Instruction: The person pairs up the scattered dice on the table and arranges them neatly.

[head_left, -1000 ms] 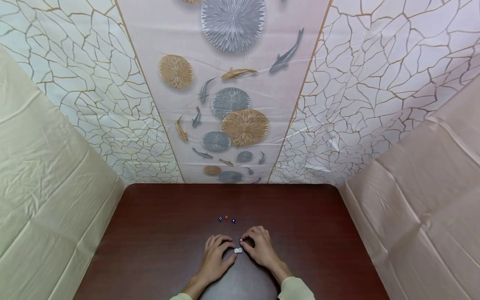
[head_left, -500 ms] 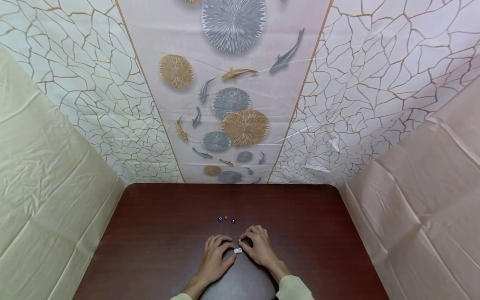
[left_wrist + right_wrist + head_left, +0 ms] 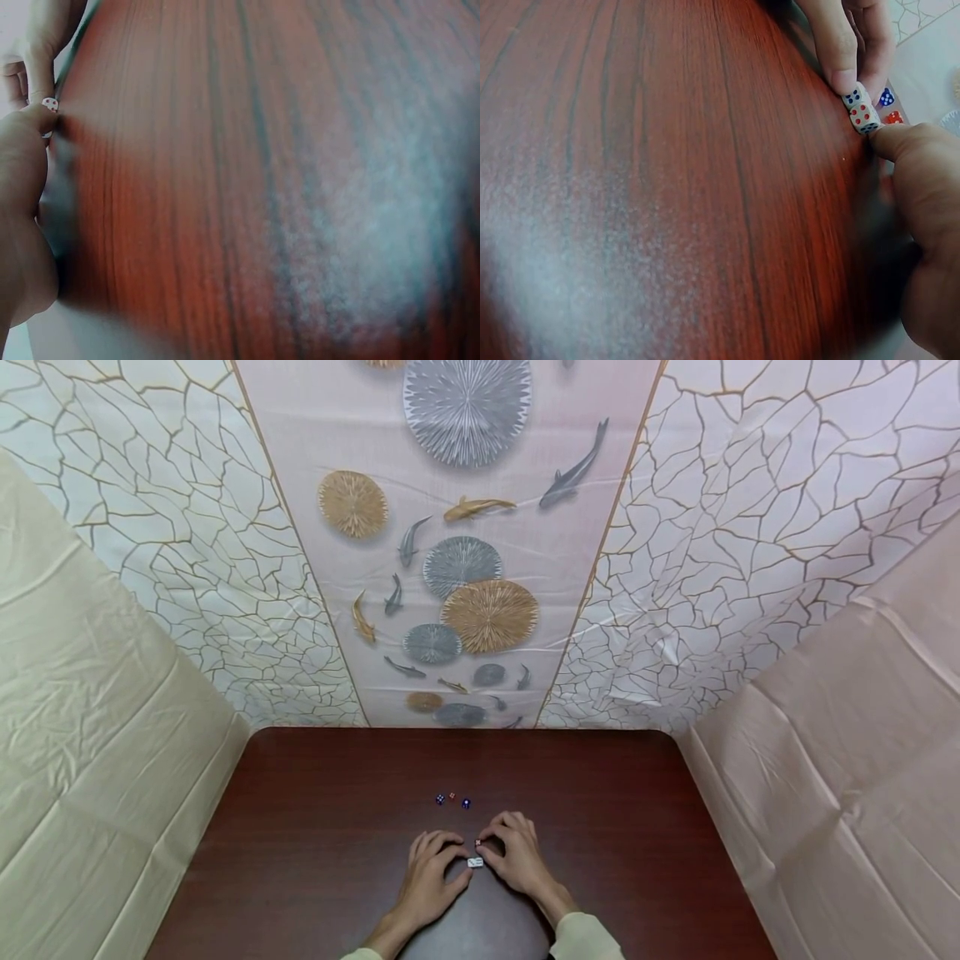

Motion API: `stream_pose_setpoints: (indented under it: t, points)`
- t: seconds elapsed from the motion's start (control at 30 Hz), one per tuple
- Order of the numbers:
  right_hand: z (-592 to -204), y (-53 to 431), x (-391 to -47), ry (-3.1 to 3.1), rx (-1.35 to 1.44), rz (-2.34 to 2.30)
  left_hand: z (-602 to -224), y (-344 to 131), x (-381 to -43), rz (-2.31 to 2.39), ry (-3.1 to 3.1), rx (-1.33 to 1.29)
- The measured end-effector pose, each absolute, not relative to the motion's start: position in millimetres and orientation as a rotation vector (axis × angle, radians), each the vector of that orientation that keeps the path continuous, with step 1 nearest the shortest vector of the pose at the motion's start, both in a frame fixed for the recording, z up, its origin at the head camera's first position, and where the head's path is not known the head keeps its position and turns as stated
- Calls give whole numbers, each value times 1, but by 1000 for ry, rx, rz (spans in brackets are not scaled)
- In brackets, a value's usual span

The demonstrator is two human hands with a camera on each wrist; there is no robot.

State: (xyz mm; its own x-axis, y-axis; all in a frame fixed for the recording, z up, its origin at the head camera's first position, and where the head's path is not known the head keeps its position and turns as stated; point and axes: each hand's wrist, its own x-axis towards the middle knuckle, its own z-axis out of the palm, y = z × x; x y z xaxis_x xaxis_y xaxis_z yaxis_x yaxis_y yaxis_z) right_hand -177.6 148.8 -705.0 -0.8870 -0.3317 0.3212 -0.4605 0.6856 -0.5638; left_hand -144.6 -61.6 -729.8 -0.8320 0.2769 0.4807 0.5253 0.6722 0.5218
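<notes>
Two small white dice [image 3: 476, 862] sit side by side on the dark wooden table [image 3: 300, 860], close to me. My left hand [image 3: 431, 877] comes from the left and holds the left one between thumb and index finger. My right hand [image 3: 522, 858] pinches a small red die [image 3: 477, 842] just beyond the white pair. In the right wrist view, the left thumb [image 3: 844, 79] presses against one white die [image 3: 853, 97], and the right thumb [image 3: 892, 140] lies right at the other white die [image 3: 864, 118]. The left wrist view shows part of a white die [image 3: 50, 104] between the hands.
Farther out on the table are a blue die [image 3: 440, 799], a red-orange die [image 3: 452, 796] and another blue die [image 3: 467, 803], in a loose row. A patterned cloth [image 3: 465, 610] hangs behind the far table edge, with beige cloth [image 3: 847, 760] along both sides.
My right hand has shifted slightly left with the red die, bringing it nearer to the white dice. The left hand and the far dice have stayed in place.
</notes>
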Motion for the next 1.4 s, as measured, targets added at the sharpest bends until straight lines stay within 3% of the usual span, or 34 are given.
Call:
stream_pose_setpoints:
  t: [0.6,1.4]
  points:
    - [-708,150,-180,-2700,614,1042,-716,-73,-157,-1086,-2401,-624]
    - [-713,149,-177,-2628,631,984,-696,-90,-230,-956,-2576,-495]
